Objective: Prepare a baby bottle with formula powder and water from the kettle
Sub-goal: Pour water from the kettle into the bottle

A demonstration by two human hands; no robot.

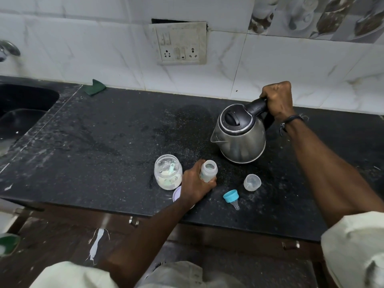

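Note:
My left hand (pixel 195 185) grips an open, clear baby bottle (pixel 208 170) standing upright on the black counter (pixel 104 142). My right hand (pixel 277 98) is closed around the black handle of a steel kettle (pixel 241 134), which rests on or just above the counter behind the bottle, lid shut, spout pointing left. Left of the bottle stands an open glass jar (pixel 168 172) of formula powder with a green scoop inside. The blue teat ring (pixel 231 197) lies on its side to the right, and the clear bottle cap (pixel 252 182) sits beside it.
A pale jar lid (pixel 176 194) lies partly under my left wrist near the counter's front edge. A black sink (pixel 22 104) and tap (pixel 8 49) are at the far left. A green cloth (pixel 95 86) rests against the tiled wall, below a socket panel (pixel 180 43).

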